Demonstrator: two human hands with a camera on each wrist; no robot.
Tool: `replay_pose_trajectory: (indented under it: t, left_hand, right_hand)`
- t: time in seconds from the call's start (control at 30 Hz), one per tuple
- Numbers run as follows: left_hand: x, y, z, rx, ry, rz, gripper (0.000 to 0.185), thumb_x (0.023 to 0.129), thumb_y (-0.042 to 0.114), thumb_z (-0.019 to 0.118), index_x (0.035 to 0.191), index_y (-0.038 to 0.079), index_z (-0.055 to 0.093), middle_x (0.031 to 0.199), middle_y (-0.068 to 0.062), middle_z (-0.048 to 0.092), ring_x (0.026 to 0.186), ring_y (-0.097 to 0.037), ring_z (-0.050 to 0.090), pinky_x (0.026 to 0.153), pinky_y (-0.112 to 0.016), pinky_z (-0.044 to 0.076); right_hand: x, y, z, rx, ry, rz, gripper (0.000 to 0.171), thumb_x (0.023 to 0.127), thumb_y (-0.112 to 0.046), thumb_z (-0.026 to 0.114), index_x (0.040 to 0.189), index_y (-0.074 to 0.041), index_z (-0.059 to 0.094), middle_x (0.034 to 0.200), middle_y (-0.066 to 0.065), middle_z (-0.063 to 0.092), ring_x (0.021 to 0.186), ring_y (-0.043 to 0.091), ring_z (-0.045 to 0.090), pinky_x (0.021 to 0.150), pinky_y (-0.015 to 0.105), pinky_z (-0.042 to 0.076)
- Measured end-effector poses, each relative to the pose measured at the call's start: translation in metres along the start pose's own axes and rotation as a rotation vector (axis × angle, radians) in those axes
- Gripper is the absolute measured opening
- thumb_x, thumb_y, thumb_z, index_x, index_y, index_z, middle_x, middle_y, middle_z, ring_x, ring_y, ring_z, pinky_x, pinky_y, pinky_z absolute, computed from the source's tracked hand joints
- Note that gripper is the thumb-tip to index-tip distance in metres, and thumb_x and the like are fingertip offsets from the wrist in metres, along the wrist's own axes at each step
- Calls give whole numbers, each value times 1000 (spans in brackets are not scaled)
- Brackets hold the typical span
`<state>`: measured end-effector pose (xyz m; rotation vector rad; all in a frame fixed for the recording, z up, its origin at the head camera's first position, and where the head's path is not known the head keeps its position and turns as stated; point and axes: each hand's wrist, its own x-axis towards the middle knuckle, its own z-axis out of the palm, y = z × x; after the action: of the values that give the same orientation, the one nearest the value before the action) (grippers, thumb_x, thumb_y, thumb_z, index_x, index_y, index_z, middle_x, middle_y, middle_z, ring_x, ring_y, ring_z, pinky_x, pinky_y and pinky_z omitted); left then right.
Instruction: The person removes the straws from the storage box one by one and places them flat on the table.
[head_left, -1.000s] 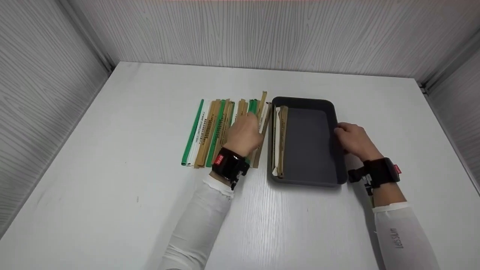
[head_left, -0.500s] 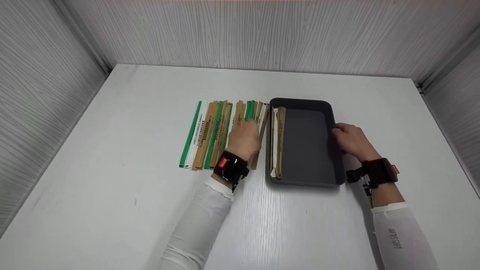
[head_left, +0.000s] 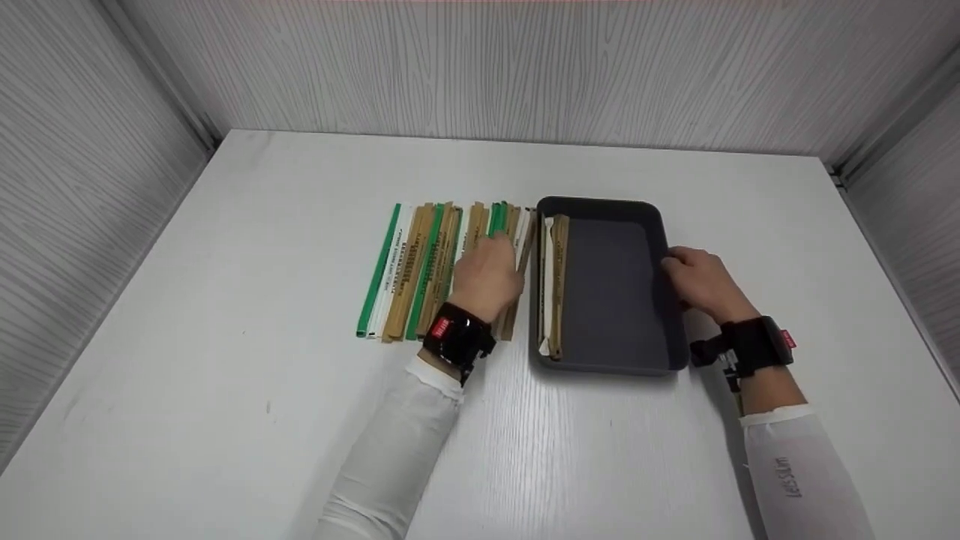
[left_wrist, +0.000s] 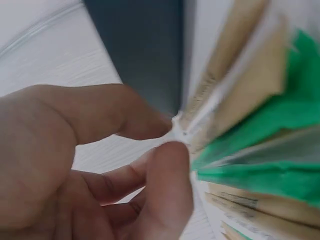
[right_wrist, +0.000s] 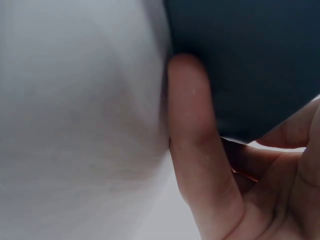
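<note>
A row of long, narrow paper-wrapped sticks, green, white and brown with printed text, lies left of the dark grey tray [head_left: 622, 300]. My left hand [head_left: 486, 277] is over the right part of this row and covers the middle of several sticks. In the left wrist view, thumb and forefinger meet at the end of a white wrapped stick [left_wrist: 180, 127], beside fanned green sticks [left_wrist: 260, 177] and brown ones. My right hand [head_left: 703, 283] grips the tray's right wall; in the right wrist view, a finger [right_wrist: 192, 110] lies along the dark wall.
Inside the tray, a white wrapped stick [head_left: 548, 285] and a brown one [head_left: 559, 285] lie along the left wall. A green stick [head_left: 379, 274] ends the row on the left. White wood-grain panels [head_left: 480, 67] rise behind and beside the white table [head_left: 187, 337].
A brown stick that stuck out past the row's far end has come back level with the others. My left hand has shifted only slightly; my right hand keeps its grip on the tray.
</note>
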<state>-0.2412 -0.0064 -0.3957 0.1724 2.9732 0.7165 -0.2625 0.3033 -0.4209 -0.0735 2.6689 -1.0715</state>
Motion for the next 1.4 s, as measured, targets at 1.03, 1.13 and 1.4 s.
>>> replay_pose_trajectory:
  t: [1.03,1.13,1.4]
  left_hand:
    - [-44,69,46,674,-27,301,21,94,22,73,110,8,75,102,-6,71,89,-15,67,68,-26,59]
    - [-43,67,47,715,-24,315,18,95,23,72,106,11,76,100,-5,71,88,-15,67,69,-26,58]
    - [-40,65,48,699,-68,307,24,93,27,73,113,13,71,102,-4,70,91,-17,68,74,-29,55]
  right_hand:
    - [-2,1,0,-27,33,-35,47,110,-24,34,140,6,56,101,21,61,82,25,61,64,33,56]
    - [-2,1,1,-18,26,-31,49,110,-25,34,142,6,54,107,22,62,85,25,61,64,33,57]
    - [-1,1,1,-9,23,-23,50,111,-25,35,144,7,52,100,19,60,82,24,61,63,33,57]
